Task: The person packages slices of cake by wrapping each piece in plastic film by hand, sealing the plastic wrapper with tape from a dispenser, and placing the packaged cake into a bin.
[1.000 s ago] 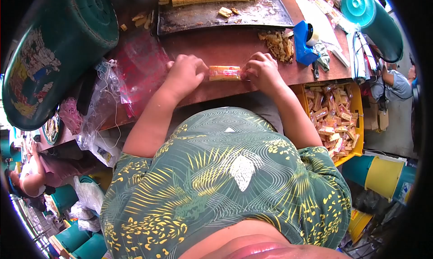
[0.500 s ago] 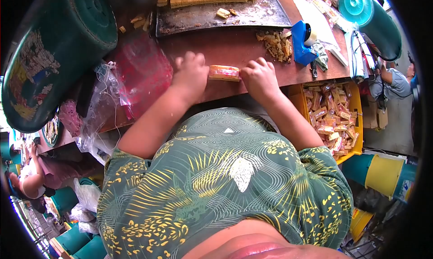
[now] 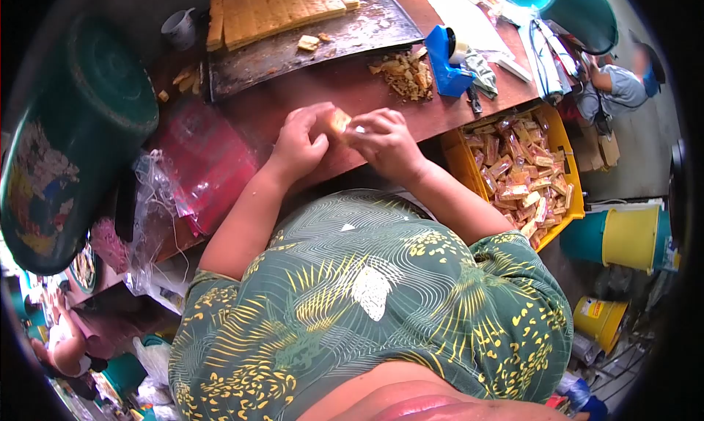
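our left hand [image 3: 299, 140] and right hand [image 3: 390, 141] pinch one cake piece [image 3: 338, 121] | on our side of the tray [image 3: 374, 23] | squeezing unevenly could crack it, since it looks crumbly

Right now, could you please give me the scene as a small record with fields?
left hand: fingers on a small yellow cake piece; the hand is over the table
right hand: fingers close at the piece's other side; the hand hides its exact grip
tray: dark tray, bearing cut cake
beside tray: crumbs, then a blue tape dispenser
crate: yellow crate by the table edge, full of small packets
far left: large green tub
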Available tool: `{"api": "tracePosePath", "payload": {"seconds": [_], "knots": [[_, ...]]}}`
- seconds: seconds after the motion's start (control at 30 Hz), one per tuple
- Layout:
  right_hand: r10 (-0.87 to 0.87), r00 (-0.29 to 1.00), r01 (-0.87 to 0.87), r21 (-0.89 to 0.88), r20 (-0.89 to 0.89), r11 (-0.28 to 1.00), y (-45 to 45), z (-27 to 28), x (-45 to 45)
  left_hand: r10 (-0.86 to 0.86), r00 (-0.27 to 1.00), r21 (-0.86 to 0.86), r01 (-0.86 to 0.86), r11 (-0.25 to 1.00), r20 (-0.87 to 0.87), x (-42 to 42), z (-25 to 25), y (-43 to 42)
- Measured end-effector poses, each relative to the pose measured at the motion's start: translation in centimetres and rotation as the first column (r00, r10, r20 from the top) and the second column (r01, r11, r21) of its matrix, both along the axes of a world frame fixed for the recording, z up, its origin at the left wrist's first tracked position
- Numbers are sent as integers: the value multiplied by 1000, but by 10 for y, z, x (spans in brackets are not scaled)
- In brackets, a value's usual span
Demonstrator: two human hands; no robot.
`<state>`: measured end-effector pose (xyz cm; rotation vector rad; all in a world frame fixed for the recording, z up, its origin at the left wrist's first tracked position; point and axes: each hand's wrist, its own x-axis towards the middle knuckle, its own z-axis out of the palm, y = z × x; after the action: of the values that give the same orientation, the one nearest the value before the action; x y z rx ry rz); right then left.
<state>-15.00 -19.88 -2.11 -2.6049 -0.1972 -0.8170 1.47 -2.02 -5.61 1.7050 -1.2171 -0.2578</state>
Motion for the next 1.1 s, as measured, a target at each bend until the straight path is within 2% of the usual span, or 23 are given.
{"api": "tracePosePath", "payload": {"seconds": [0.03, 0.07, 0.17, 0.23, 0.27, 0.3, 0.33, 0.37, 0.4, 0.43, 0.47, 0.5, 0.57, 0.67, 0.7, 0.77, 0.8, 0.83, 0.97, 1.0, 1.03, 1.1], "knots": [[28, 999, -29, -18, -46, 999, 0, -8, -6, -18, 989, 2, 18, 1000, 144, -1, 6, 4], [38, 996, -36, 21, -82, 999, 2, -16, -12, -47, 985, 107, 30, 994, 164, -6, 12, 10], [66, 985, -35, 190, -158, 981, 5, -14, -19, 2, 907, 148, -70, 986, 420, -29, 26, 13], [61, 981, -10, 262, -186, 965, -5, 3, -17, 17, 878, 152, -102, 983, 479, -32, 21, 9], [14, 998, 0, 217, -62, 976, -19, 21, -19, 25, 859, 151, -119, 981, 512, -31, 18, 7], [-95, 994, 85, 146, 61, 986, -42, 27, -18, 18, 860, 129, -97, 987, 510, -30, 16, 5], [-263, 957, 239, 182, 122, 954, -63, 42, -23, 13, 861, 108, -79, 991, 508, -29, 13, 5], [-473, 873, 394, 402, 116, 826, -101, 27, -24, 10, 863, 86, -62, 994, 505, -29, 13, 6], [-611, 773, 531, 353, 172, 770, -123, 43, -28, 20, 858, 67, -63, 996, 514, -30, 14, 5], [-708, 706, 655, 372, 10, 658, -164, 37, -35, 24, 855, 58, -63, 996, 518, -30, 14, 4], [-617, 747, 650, 466, -247, 601, -218, 16, -42, 26, 853, 49, -61, 997, 521, -30, 13, 4], [-554, 778, 625, 465, -297, 627, -223, 21, -41, 27, 852, 42, -57, 998, 523, -31, 13, 4], [-484, 693, 682, 703, -534, 200, -209, 33, -22, 26, 842, 47, -61, 997, 539, -31, 14, 5], [-481, 778, 627, 549, -404, 553, -247, -5, -14, 34, 832, 54, -77, 996, 554, -33, 18, 6], [-588, 755, 653, 410, -289, 637, -236, 0, -15, 33, 831, 63, -82, 995, 555, -35, 18, 8], [-706, 708, 702, 97, 3, 705, -183, 28, -25, 40, 835, 42, -75, 996, 549, -34, 18, 8], [-663, 730, 659, 89, 165, 747, -166, 25, -30, 42, 837, 34, -72, 997, 545, -34, 17, 9], [-681, 710, 689, 25, 179, 725, -168, 13, -39, 41, 848, 31, -68, 997, 529, -33, 16, 9], [-768, 638, 770, -54, 48, 636, -199, -43, -72, 63, 878, -15, -63, 998, 474, -31, 12, 7], [-766, 636, 767, -26, -99, 641, -192, -35, -74, 70, 888, -26, -65, 998, 454, -30, 11, 6], [-678, 722, 691, 112, -137, 714, -176, -28, -68, 75, 899, -36, -66, 997, 432, -30, 9, 6], [-476, 865, 497, 390, -158, 775, -129, -14, -47, 87, 901, -52, -72, 996, 424, -30, 10, 5]]}}
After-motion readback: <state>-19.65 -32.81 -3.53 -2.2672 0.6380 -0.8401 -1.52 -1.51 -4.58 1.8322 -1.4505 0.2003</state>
